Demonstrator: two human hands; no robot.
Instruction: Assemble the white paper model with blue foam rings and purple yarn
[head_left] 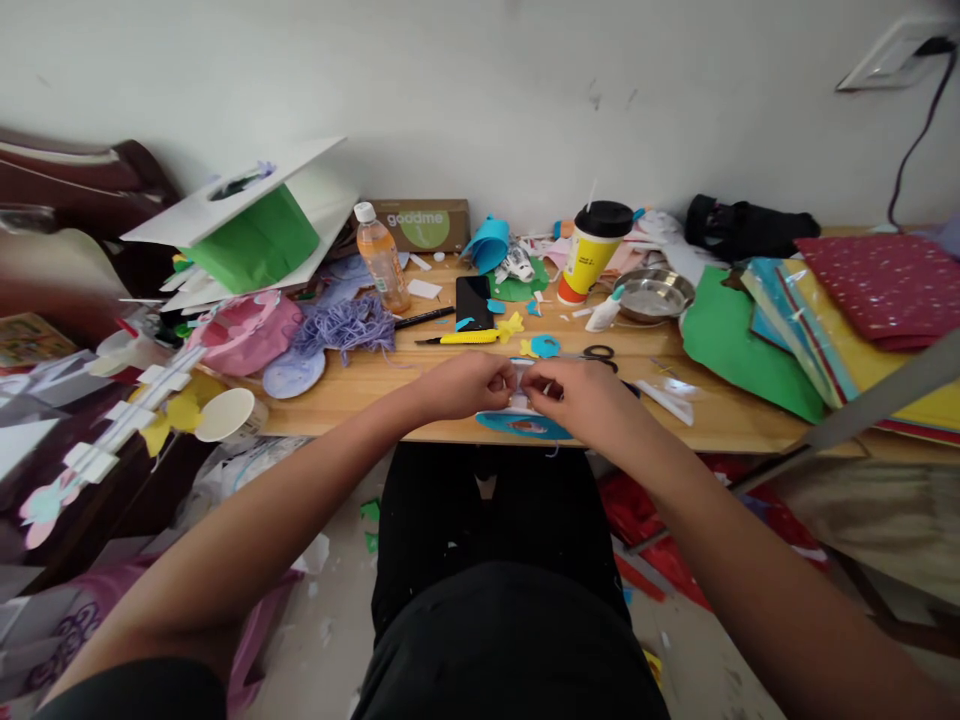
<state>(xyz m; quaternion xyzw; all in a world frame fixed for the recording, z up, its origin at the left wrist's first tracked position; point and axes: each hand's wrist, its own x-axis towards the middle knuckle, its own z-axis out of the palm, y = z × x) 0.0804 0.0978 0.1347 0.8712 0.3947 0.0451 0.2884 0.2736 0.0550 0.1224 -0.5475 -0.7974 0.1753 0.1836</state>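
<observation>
At the table's front edge lies a round blue and white paper craft (523, 424), standing between my hands, with blue discs at its ends and a white middle. My left hand (474, 384) is closed, thumb and finger pinched at the white middle. My right hand (576, 393) comes from the other side with its fingers bent and pinched at the same white part. The fingers hide much of that part. Just beyond them are a blue paper cutout (545, 346), black-handled scissors (600, 354) and a yellow utility knife (469, 338).
A phone (473, 302), a drink bottle (382, 262), a yellow cup (592, 255), a glue bottle (604, 312) and a metal bowl (654, 294) stand farther back. Purple yarn (349, 328) and a paper cup (229, 414) are left; green sheets (739, 345) lie right.
</observation>
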